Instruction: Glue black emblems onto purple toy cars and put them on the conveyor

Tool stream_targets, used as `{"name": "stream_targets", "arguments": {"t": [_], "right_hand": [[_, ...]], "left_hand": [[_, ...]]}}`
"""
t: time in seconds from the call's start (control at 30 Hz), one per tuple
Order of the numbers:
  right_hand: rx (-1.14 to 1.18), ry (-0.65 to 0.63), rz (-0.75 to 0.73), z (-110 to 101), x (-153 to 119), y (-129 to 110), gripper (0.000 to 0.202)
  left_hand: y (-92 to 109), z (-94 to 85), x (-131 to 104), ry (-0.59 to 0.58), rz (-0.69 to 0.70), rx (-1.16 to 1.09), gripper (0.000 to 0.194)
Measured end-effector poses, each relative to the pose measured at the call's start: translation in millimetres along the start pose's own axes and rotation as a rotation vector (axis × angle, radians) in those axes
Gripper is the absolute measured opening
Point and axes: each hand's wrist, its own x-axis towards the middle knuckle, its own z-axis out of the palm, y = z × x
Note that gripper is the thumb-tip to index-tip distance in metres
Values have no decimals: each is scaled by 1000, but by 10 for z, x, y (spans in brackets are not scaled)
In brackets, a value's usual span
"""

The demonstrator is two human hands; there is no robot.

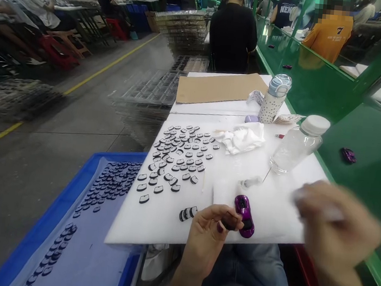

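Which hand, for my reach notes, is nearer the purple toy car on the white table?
Left: the left hand is just beside the toy car; the right hand is farther off rightward.

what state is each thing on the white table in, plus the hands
white-capped clear bottle, closed, upright
blue-lidded spotted white tumbler, closed, upright
white cloth, crumpled
brown cardboard sheet, flat
purple toy car, roof up
small dark-edged parts, mostly spread loose
left hand, pinching small dark piece
right hand, too blurred to tell

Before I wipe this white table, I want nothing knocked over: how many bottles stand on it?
2: the clear bottle, right of the crumpled white cloth, and the spotted bottle, farther back, beside the brown cardboard.
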Motion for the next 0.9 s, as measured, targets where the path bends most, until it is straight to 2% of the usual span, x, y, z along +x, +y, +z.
{"name": "stream_targets", "arguments": {"t": [0.03,0.1,0.17,0.23,0.33,0.43,0.5,0.6,0.67,0.77,0.83,0.9], "right_hand": [[2,-130,-92,109,-119,-104,6],[17,-250,-220,323,-278,-237,12],[-12,-271,-252,473,-347,-279,16],[-40,-262,-254,527,-368,-275,17],[-37,-327,-280,452,-372,-266,17],[-147,-373,-290,285,-367,-272,16],[-202,-342,-236,177,-371,-259,16],[-153,-247,-91,69,-423,-188,20],[-93,-183,36,39,-493,-122,21],[-42,-174,228,51,-612,-51,13],[-42,-209,288,88,-675,-34,9],[-62,-230,293,136,-719,-33,8]], "left_hand": [[4,4,-3,3,-5,-4,24],[16,28,-8,22,-1,3,25],[32,65,-10,53,4,23,26],[49,101,-9,79,3,32,25],[56,127,-3,95,-15,48,28],[35,114,11,104,9,91,34],[23,91,12,90,31,112,33],[51,53,-23,22,81,176,31],[107,41,-65,6,201,355,24],[192,57,-105,22,462,866,20],[203,85,-98,6,577,1165,23],[167,110,-74,-26,634,1316,20]]}}
